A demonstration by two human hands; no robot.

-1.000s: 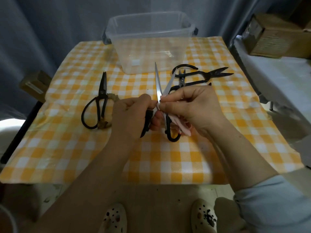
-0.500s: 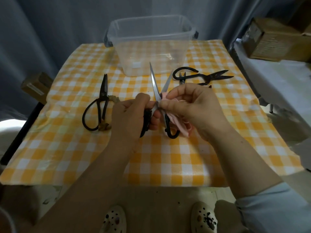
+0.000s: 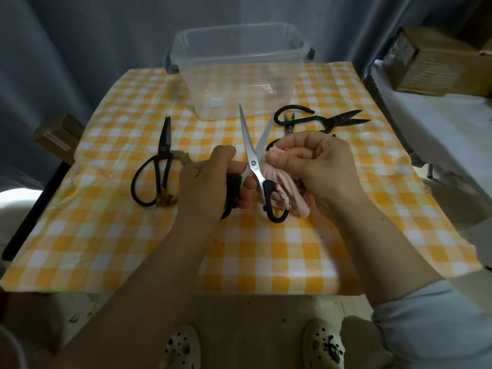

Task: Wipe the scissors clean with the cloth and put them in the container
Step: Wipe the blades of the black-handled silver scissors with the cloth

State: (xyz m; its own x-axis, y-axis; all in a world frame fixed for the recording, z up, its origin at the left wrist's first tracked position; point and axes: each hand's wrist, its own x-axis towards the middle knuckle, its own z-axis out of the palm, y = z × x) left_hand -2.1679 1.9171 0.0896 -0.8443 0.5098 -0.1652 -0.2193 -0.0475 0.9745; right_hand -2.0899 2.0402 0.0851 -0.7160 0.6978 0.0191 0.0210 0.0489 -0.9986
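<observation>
Left hand: we see the left hand (image 3: 213,179) curled round one black handle of the scissors (image 3: 253,158), holding them above the table.
Right hand: the right hand (image 3: 316,166) pinches a bunched pink cloth (image 3: 282,187) between thumb and fingers, just right of the pivot.
Cloth: it hangs down from the pinch behind the free handle loop. Its top sits against the base of the right blade, as far as we can tell.
Scissors: the silver blades stand spread in a V, tips pointing away from us toward the container (image 3: 239,75).
Container: clear plastic, at the far edge of the table, just beyond the blade tips.
Other tools: a black pair (image 3: 159,166) lies flat well left of the left hand, over a brownish scrap (image 3: 183,158). A second black pair (image 3: 327,119) lies right of the container, tips pointing right, with small snips (image 3: 288,123) beside its handle.
Table: we see a yellow and white checked tablecloth (image 3: 266,262) over it.
Surroundings: a cardboard box (image 3: 431,62) sits at far right, and spotted shoes (image 3: 181,347) show below the near edge.
</observation>
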